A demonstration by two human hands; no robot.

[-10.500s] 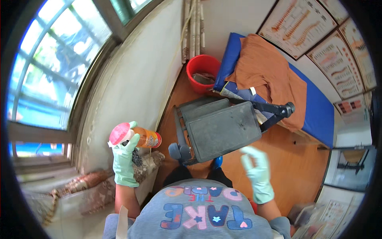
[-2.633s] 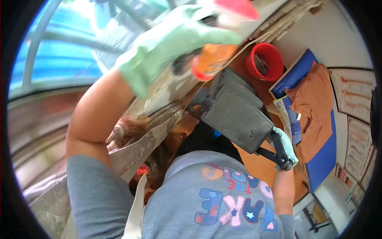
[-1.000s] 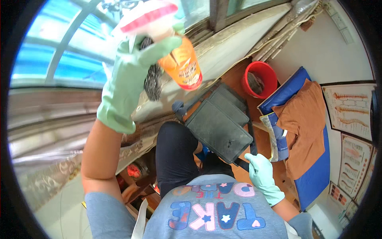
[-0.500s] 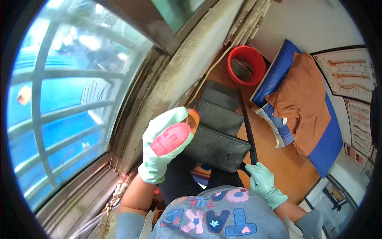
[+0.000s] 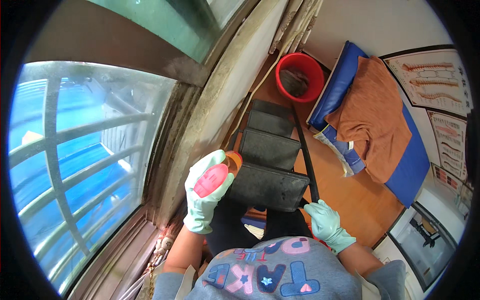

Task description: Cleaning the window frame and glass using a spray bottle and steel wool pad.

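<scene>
My left hand [image 5: 199,205], in a pale green rubber glove, holds a spray bottle [image 5: 210,181] with a pink head and orange body, seen from above, beside the windowsill and ladder; the dark scrubber seen behind it earlier is hidden. My right hand [image 5: 324,225], also gloved, is closed on the black side rail [image 5: 304,202] of a grey stepladder [image 5: 265,187]. Several treads of the ladder stand before my legs, above the wooden floor [image 5: 345,205].
A barred window [image 5: 75,175] fills the left, its frame and wall beside the ladder. A red bucket [image 5: 312,82] stands beyond the ladder near a cord. On the right are a blue padded bed [image 5: 405,170] with a brown cloth [image 5: 375,130] and spine charts [image 5: 425,80] on the wall.
Since a second ago, my left hand has come down from high at the window with the bottle. My view has shifted, showing more window and ladder treads. My right hand remains on the ladder.
</scene>
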